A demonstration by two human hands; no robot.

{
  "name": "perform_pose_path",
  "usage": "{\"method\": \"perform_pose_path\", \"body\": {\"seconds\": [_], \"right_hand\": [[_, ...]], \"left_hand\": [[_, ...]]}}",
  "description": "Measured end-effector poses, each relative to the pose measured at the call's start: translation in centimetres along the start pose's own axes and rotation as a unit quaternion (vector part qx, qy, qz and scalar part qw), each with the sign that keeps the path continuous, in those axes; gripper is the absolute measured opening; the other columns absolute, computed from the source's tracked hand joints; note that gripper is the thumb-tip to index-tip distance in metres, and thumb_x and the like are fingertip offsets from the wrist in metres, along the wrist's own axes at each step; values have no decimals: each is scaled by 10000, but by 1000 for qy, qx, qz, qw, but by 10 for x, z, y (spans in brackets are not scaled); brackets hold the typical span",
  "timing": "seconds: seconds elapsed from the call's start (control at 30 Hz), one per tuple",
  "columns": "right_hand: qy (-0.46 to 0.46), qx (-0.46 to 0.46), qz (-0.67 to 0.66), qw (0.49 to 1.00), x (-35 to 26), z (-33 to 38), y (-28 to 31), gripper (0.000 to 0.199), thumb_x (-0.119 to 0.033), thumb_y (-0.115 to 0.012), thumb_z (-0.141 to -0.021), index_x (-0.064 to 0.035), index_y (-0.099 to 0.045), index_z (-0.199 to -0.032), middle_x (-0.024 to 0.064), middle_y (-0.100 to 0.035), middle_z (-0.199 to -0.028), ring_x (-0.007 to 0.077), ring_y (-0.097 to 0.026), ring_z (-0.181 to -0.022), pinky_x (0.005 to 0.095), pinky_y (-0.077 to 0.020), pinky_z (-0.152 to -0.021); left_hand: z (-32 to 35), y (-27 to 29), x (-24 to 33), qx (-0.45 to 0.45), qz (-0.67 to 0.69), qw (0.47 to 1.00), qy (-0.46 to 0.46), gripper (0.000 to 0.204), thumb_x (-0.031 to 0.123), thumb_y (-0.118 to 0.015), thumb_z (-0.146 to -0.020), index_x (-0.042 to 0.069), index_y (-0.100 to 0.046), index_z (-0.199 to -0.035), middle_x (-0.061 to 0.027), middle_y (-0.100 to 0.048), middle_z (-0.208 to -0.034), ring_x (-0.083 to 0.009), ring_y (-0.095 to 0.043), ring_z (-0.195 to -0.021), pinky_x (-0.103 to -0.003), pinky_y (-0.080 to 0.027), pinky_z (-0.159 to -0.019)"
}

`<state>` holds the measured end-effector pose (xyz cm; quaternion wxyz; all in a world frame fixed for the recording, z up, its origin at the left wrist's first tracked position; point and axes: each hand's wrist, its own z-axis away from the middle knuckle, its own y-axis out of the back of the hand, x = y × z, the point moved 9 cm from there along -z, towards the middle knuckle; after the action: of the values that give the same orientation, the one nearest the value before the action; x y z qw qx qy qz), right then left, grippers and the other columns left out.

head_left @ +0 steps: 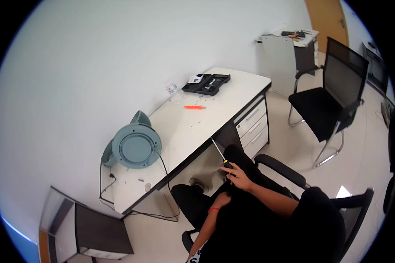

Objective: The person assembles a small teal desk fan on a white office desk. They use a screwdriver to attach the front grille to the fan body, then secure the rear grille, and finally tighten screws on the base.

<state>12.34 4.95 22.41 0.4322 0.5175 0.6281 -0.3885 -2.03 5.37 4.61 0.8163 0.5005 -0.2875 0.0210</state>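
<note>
In the head view, just right of and below centre: gripped by the handle in the curled right hand, a screwdriver, long axis slanting up-left toward the surface. Lower left, farther from it, the left hand, finger closure impossible to make out.

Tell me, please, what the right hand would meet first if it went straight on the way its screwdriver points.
Probably the desk's dark front edge, with the screwdriver in the right hand reaching it first; whether its tip touches now is unclear.
</note>
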Motion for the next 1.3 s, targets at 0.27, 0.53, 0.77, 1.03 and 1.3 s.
{"method": "perform_pose_path", "body": {"seconds": [0.27,0.53,0.77,1.03,1.3], "right_hand": [[103,52,182,977,17,-21,5,547,9,-561,-887,-233,-680,-1363,242,-477,-1458,360,-570,-1237,352,-454,-1034],[103,37,143,984,16,-22,-3,550,43,-516,-845,-144,-693,-1332,186,-529,-1358,357,-537,-1245,363,-422,-1084],[73,50,145,985,10,-17,6,513,42,-520,-836,-138,-733,-1267,148,-570,-1201,305,-579,-1142,344,-449,-1038],[31,41,156,986,23,-20,3,418,-16,-542,-855,-145,-768,-1182,120,-512,-917,266,-545,-900,356,-475,-863],[-78,12,64,995,42,-18,2,243,-46,-565,-896,-90,-796,-958,77,-522,-899,175,-595,-679,312,-514,-621]], "left_hand": [[-11,6,-9,18,39,999,19,399,296,-578,-938,23,-699,-1203,-273,-660,-1245,-452,-602,-1202,-508,-492,-1026],[-14,5,-12,72,28,997,-14,404,244,-583,-867,-53,-691,-1119,-333,-672,-1131,-490,-626,-1120,-536,-507,-981],[-15,12,4,51,58,997,-9,374,231,-587,-876,-49,-699,-1096,-320,-679,-1129,-479,-633,-1118,-531,-512,-964],[-3,23,11,44,58,997,0,382,232,-582,-874,-53,-695,-1103,-319,-677,-1146,-470,-634,-1133,-523,-508,-969],[-2,23,15,34,58,998,5,383,241,-591,-876,-22,-700,-1133,-298,-679,-1171,-446,-636,-1153,-511,-505,-977]]}}
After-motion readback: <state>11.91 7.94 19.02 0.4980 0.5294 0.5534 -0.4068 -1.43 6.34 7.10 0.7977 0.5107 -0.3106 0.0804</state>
